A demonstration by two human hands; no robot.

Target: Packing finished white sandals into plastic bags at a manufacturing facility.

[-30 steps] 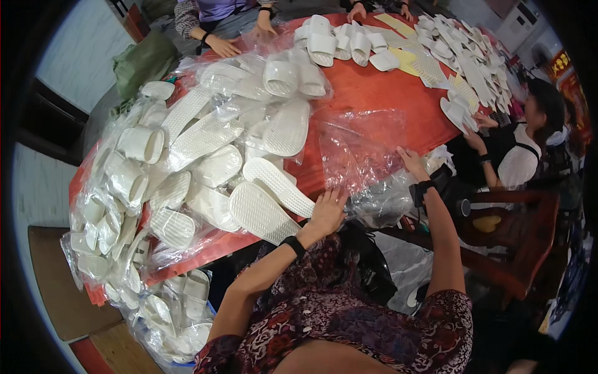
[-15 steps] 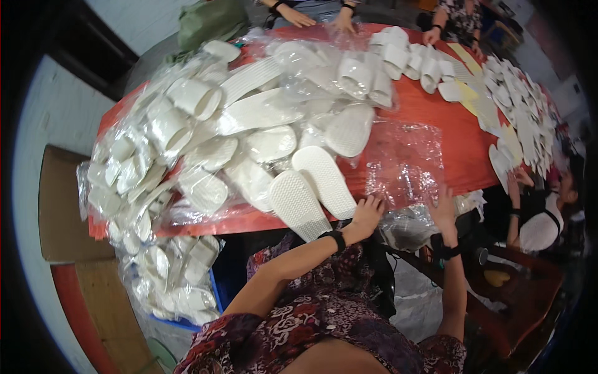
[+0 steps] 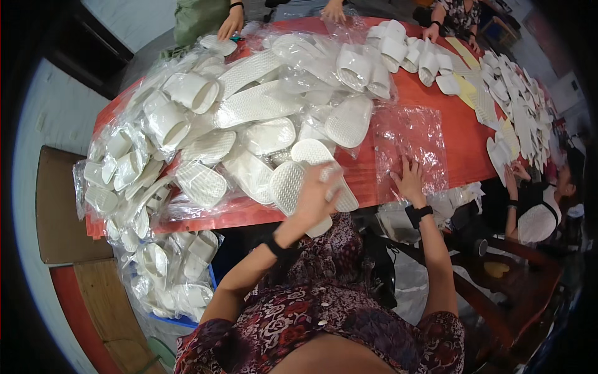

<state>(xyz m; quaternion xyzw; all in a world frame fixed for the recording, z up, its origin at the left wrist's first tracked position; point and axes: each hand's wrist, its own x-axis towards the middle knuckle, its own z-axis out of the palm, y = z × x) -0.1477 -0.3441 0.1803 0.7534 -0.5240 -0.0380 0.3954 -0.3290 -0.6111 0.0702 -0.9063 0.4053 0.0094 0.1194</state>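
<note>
A pair of white slippers (image 3: 288, 186) with textured soles lies at the near edge of the red table, toes pointing away from me. My left hand (image 3: 316, 198) is over the pair, slightly blurred, its fingers apart and covering part of both soles. Whether it touches them I cannot tell. To the right, a flat clear plastic bag (image 3: 430, 140) is spread on the tabletop. My right hand (image 3: 410, 182) rests on its near left part with the fingers stretched out, holding nothing.
Bagged white slippers (image 3: 255, 112) are heaped across the left of the red table (image 3: 464, 140). More fill a blue bin (image 3: 215, 277) below. Unbagged slippers (image 3: 392, 47) and a white pile (image 3: 520, 106) lie at right. Co-workers' hands (image 3: 232, 23) reach in at the far edge.
My left hand has moved left from the bag's edge onto the slipper pair. My right hand has moved left and farther onto the bag. A co-worker's hand now touches a slipper at far left.
</note>
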